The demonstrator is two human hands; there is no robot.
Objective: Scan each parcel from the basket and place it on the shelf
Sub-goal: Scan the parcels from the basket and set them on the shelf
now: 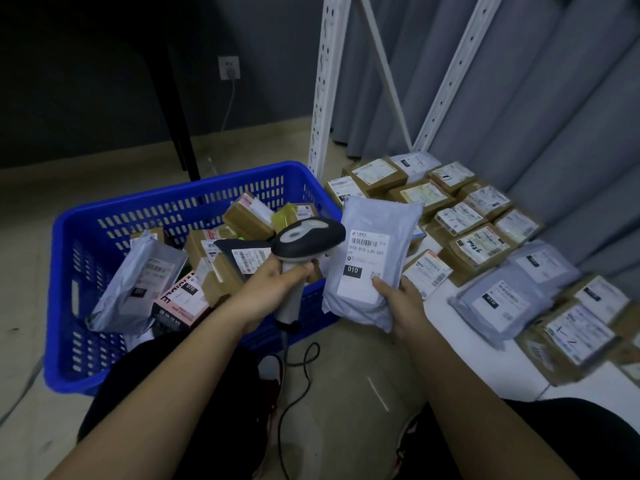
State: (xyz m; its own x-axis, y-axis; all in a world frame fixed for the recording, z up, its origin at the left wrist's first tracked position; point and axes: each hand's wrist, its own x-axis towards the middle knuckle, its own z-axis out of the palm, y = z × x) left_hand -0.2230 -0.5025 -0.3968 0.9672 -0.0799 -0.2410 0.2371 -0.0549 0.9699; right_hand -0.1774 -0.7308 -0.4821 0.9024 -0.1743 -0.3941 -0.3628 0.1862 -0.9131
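Left hand [273, 285] wrapped around the grip of a handheld barcode scanner [304, 242] — fingers curled tight round the pale handle, dark scanner head tipped toward the right and nearly touching the parcel's left edge. Black cable [294, 372] trailing from the handle's base down to the floor in loops.

Right hand [403, 306] clamped on the lower right corner of a grey poly-mailer parcel [372, 258] — thumb pressed on the white label's lower edge, remaining fingers hidden behind the bag. Parcel held upright in the air, label facing the camera, with a barcode near the top and a black "010" block lower down. Positioned between the basket and the shelf, above the floor, just beside the scanner head.

Blue plastic basket [104, 216] on the floor to the left, holding brown boxes, grey mailers and a pink-and-black box in a loose heap. White shelf [460, 344] board low on the right, covered with rows of labelled brown boxes and a few grey mailers; white perforated uprights [323, 81] rising behind. Grey curtain [554, 98] beyond the shelf. Wall socket [229, 67] with a plugged cord on the dark wall.
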